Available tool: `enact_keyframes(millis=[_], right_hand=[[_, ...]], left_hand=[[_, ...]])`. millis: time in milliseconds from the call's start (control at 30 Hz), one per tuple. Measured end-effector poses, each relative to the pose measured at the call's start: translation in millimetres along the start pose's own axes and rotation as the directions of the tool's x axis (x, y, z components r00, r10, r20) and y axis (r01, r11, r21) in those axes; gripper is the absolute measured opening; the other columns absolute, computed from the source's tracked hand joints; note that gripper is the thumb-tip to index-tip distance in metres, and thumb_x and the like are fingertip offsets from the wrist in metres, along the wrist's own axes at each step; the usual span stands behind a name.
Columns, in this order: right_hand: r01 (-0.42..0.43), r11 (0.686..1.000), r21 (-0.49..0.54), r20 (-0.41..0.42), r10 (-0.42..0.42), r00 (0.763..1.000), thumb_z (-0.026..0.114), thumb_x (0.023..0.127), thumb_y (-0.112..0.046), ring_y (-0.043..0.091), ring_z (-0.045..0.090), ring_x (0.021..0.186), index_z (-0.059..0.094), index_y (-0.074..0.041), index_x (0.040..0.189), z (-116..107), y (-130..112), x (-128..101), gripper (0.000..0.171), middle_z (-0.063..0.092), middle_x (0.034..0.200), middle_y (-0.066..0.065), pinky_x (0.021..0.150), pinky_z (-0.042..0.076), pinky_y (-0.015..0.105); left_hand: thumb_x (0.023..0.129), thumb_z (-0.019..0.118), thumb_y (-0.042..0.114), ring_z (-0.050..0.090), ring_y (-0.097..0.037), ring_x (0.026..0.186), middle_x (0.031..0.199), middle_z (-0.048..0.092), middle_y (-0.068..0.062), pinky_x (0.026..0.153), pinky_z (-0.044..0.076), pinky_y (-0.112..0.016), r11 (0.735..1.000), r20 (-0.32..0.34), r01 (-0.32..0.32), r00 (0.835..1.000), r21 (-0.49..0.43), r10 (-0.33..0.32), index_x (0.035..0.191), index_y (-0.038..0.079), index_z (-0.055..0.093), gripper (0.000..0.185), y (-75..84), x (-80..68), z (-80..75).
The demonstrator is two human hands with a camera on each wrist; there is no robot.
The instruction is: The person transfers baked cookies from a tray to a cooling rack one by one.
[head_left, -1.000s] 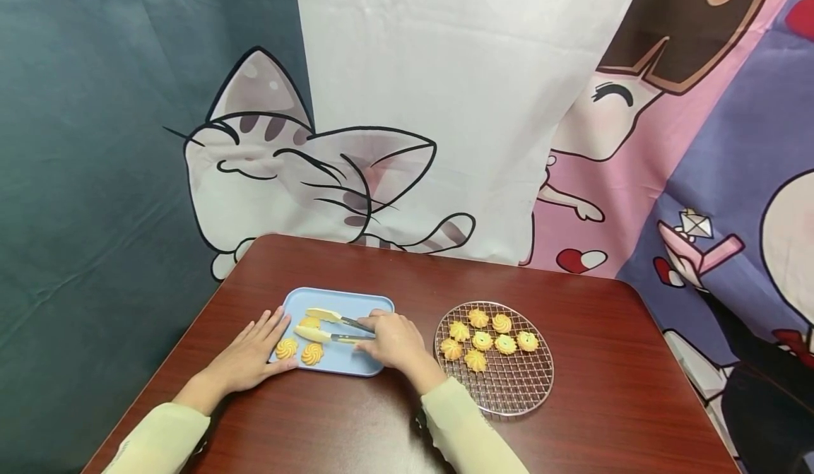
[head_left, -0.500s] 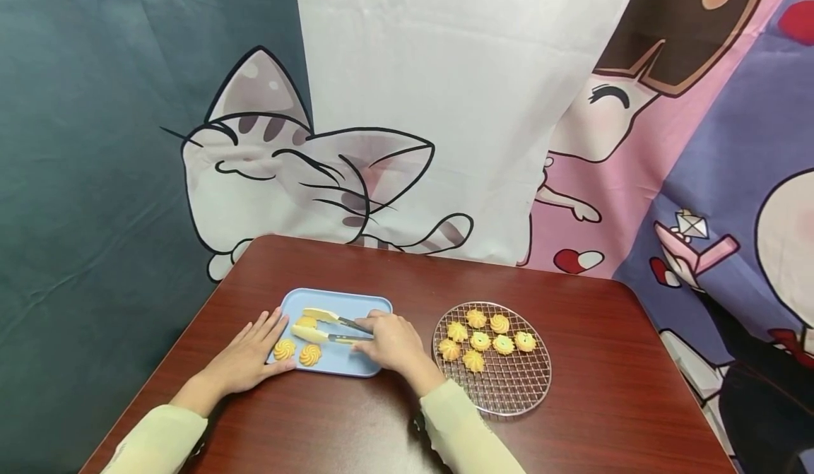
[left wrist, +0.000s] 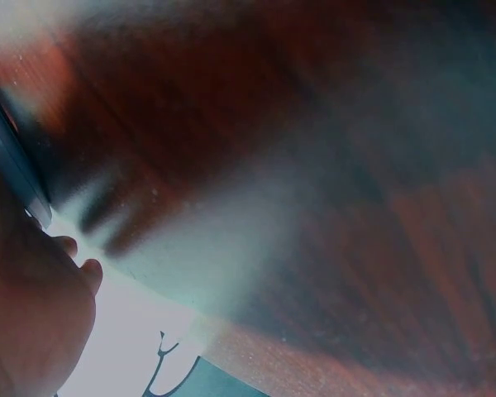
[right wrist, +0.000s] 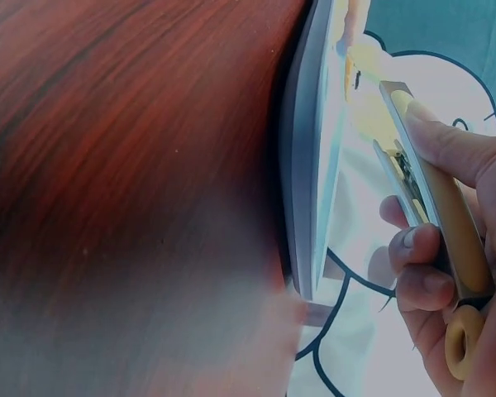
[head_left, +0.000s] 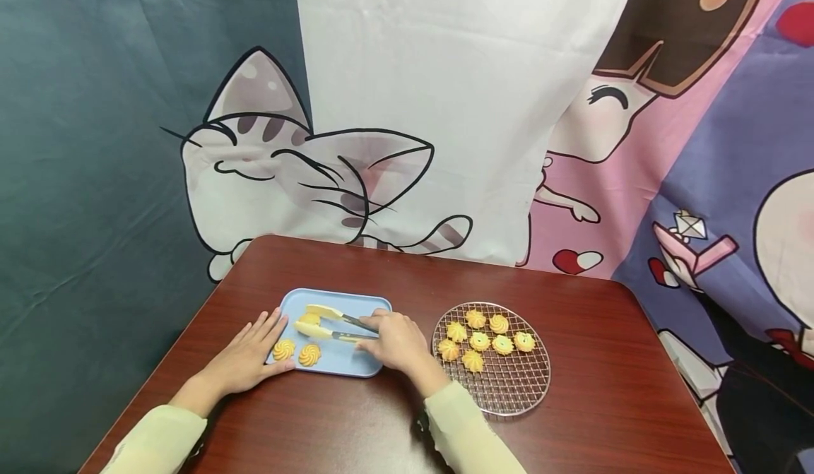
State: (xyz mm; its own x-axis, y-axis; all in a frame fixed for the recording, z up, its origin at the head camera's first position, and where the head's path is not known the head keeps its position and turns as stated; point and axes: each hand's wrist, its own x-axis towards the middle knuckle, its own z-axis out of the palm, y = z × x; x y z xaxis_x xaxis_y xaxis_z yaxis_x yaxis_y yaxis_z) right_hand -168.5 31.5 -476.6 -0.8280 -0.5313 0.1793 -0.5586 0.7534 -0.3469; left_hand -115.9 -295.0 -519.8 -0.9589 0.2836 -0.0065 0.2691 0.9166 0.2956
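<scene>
Here we see the right hand [head_left: 397, 343] gripping tongs [head_left: 321, 332], long axis toward half past nine, a cookie [head_left: 310, 318] on the tray [head_left: 352, 362] seemingly between their parted tips, the straight-fingered left hand [head_left: 248, 358] nearer it at nine o'clock.

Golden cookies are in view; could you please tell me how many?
11: three ruffled golden cookies on the blue rectangular tray, one partly covered by yellow-tipped tongs; eight on the round wire rack. More could be hidden.
</scene>
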Motion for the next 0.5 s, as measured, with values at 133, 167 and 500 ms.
enact_keyframes(millis=[133, 167, 500], right_hand=[[-0.002, 1.000, 0.024, -0.015, 0.002, 1.000, 0.081, 0.083, -0.048, 0.018, 0.071, 0.088, 0.072, -0.029, 0.130, -2, 3, -3, 0.052, 0.068, 0.104, -0.015, 0.066, 0.054, 0.031], [-0.002, 1.000, 0.029, -0.018, 0.003, 1.000, 0.081, 0.083, -0.047, 0.018, 0.071, 0.089, 0.072, -0.028, 0.130, -3, 4, -4, 0.052, 0.068, 0.104, -0.014, 0.067, 0.055, 0.032], [-0.014, 0.999, 0.043, -0.058, 0.016, 0.998, 0.082, 0.083, -0.045, 0.021, 0.072, 0.095, 0.072, -0.026, 0.130, -12, 12, -15, 0.051, 0.070, 0.114, -0.009, 0.076, 0.058, 0.037]], left_hand=[[0.091, 0.055, 0.072, 0.019, -0.046, 0.151, 0.166, 0.022, -0.019, 0.118, 0.019, -0.065, 1.000, -0.001, -0.001, 1.000, -0.001, 0.001, 0.159, 0.004, 0.031, 0.099, 0.4, 0.3, -0.4], [0.091, 0.055, 0.072, 0.019, -0.046, 0.151, 0.166, 0.022, -0.019, 0.118, 0.019, -0.065, 1.000, 0.000, 0.001, 1.000, -0.001, -0.001, 0.159, 0.004, 0.031, 0.099, 0.5, 0.4, -0.6], [0.091, 0.056, 0.071, 0.019, -0.046, 0.151, 0.166, 0.022, -0.019, 0.117, 0.019, -0.066, 1.000, 0.002, -0.003, 1.000, -0.003, 0.003, 0.159, 0.004, 0.032, 0.098, 1.2, 1.0, -1.8]])
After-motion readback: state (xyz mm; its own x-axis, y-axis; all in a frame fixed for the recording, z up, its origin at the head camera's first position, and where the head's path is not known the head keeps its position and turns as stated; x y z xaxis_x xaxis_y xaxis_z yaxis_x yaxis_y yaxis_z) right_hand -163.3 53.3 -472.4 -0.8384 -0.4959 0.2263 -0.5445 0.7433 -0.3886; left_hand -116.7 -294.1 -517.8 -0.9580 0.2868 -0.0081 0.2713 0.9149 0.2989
